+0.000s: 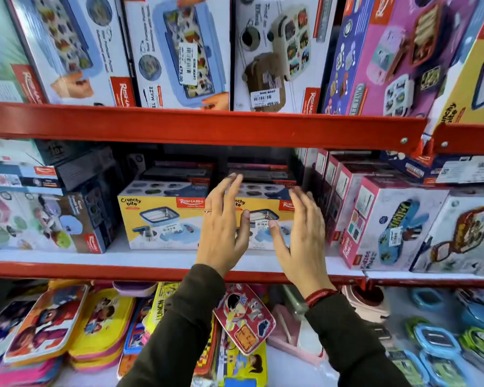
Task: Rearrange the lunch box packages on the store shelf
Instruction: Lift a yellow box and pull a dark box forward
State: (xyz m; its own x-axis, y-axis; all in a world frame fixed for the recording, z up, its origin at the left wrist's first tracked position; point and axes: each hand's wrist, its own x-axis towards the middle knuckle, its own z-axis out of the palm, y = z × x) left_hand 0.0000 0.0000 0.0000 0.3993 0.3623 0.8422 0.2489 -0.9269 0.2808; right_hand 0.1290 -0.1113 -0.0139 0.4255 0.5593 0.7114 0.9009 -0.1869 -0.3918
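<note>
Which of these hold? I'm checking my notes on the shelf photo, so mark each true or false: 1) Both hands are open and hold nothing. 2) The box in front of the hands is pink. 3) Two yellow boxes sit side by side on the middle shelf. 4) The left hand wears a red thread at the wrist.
1) True: the left hand and right hand are spread open, empty.
2) False: the right yellow box is behind them.
3) True: the left yellow box stands beside it on the middle shelf.
4) False: the red thread is on the right wrist.
</note>
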